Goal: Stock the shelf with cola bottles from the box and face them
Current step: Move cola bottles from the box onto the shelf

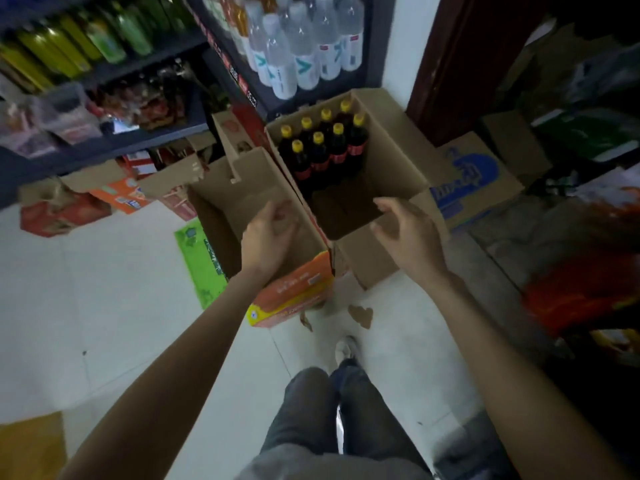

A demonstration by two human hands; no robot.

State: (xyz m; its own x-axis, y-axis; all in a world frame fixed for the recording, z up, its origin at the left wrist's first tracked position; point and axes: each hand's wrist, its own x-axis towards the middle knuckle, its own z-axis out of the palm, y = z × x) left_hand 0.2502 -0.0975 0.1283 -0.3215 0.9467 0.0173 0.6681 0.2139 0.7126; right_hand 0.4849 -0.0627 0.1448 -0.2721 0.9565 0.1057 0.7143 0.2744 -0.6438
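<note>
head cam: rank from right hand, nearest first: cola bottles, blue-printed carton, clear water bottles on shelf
From the right hand:
1. Cola bottles, in the open box, ahead and to its left.
2. Blue-printed carton, on the floor to its right; close to 1.
3. Clear water bottles, up on the shelf, plainly farthest.

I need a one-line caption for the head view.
Both empty hands, left and right, reach toward the open cardboard box holding eight yellow-capped cola bottles.

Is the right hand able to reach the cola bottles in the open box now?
Probably yes: the right hand is empty above the open box, and nothing covers the cola bottles at its far end.
</note>
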